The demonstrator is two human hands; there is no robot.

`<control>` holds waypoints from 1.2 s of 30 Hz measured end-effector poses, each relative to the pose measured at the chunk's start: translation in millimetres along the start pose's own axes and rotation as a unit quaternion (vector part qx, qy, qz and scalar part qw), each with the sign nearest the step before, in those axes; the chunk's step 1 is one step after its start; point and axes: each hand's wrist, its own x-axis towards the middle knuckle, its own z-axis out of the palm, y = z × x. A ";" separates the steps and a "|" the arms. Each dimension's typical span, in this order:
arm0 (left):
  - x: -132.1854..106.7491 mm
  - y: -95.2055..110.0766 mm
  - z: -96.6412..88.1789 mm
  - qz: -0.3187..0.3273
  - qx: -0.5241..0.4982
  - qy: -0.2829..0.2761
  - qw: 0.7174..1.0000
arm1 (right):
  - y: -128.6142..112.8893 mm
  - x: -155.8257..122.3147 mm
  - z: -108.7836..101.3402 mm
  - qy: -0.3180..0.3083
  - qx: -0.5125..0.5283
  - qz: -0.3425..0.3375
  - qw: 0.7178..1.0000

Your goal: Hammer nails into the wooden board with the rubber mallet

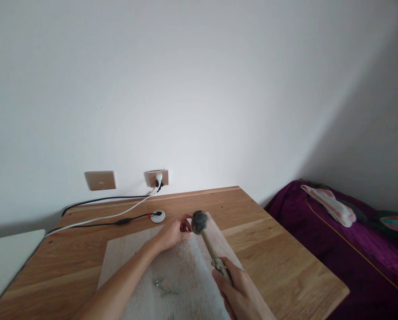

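Note:
My right hand (pixel 235 284) is wrapped round the worn handle of a hammer (pixel 207 240). Its dark, rounded head is raised over the far part of a pale, whitish board (pixel 142 253). Just left of the hammer head, my left hand (pixel 175 231) rests by the board's far edge with its fingers curled into a pinch. Whatever those fingertips hold is hidden by the hand and the hammer head. Several small metal nails (pixel 167 292) lie loose on the board, nearer to me.
The board lies on a wooden table (pixel 268 249) against a white wall. A white cable (pixel 108 215) and black cables cross the table's left side to a wall socket (pixel 158 178). A white panel (pixel 12 253) stands at left; purple bedding (pixel 335 253) is at right.

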 end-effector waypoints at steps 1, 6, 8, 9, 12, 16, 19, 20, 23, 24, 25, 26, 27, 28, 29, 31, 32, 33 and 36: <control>-0.3 1.4 -0.4 -0.003 0.001 0.000 1.000 | 0.2 0.3 1.1 0.003 0.002 0.005 1.000; -0.3 1.4 0.4 -0.014 0.004 0.002 1.000 | 1.1 -0.7 1.6 0.018 0.022 0.030 0.999; -0.4 0.5 0.6 -0.017 0.006 0.003 1.000 | 0.3 -0.9 0.8 0.021 0.031 0.024 0.999; -0.6 0.3 0.4 -0.017 0.007 0.003 1.000 | -0.2 -0.5 0.8 0.019 0.033 0.020 0.999; -1.4 0.4 -0.4 -0.012 0.013 0.000 1.000 | -0.7 1.7 2.2 0.000 0.034 0.016 0.999; -1.5 -0.2 0.3 -0.020 0.011 0.003 1.000 | 2.2 2.6 4.6 0.005 0.048 0.026 0.999; -1.3 -1.3 0.7 -0.028 0.005 -0.001 1.000 | 3.4 2.0 5.9 0.022 0.064 0.042 0.997; -1.3 -1.9 0.6 -0.026 0.004 -0.005 1.000 | 3.1 1.9 6.3 0.022 0.065 0.046 0.997; -1.0 -5.4 1.0 -0.013 0.006 -0.011 1.000 | 2.1 1.6 7.5 0.012 0.061 0.044 0.997; -0.8 -6.9 1.5 -0.007 0.007 -0.009 1.000 | 2.4 1.3 7.6 0.015 0.062 0.045 0.997; -0.5 -8.2 2.2 -0.002 0.007 -0.007 1.000 | 3.1 0.8 7.5 0.019 0.065 0.046 0.997; -0.2 -9.2 3.0 0.004 0.008 -0.004 1.000 | 4.3 0.2 7.2 0.026 0.070 0.047 0.996; 0.0 -9.7 3.7 0.009 0.008 -0.002 1.000 | 5.7 -0.3 6.8 0.036 0.076 0.049 0.995; 0.0 -9.5 4.2 0.011 0.007 0.000 1.000 | 7.0 -0.7 6.4 0.047 0.082 0.053 0.994; -0.1 -8.7 4.3 0.010 0.007 0.003 1.000 | 8.0 -0.9 6.0 0.057 0.085 0.056 0.993; -0.9 -5.5 3.4 0.002 0.012 0.011 1.000 | 8.5 -0.5 5.5 0.054 0.071 0.053 0.995; -1.4 -3.5 2.5 -0.002 0.017 0.014 1.000 | 8.1 0.0 5.5 0.042 0.057 0.048 0.996; -1.8 -1.7 1.5 -0.004 0.021 0.015 1.000 | 7.4 0.5 5.6 0.027 0.045 0.042 0.998; -2.4 1.5 -0.4 -0.003 0.025 0.010 1.000 | 6.1 0.9 6.4 0.015 0.038 0.052 0.998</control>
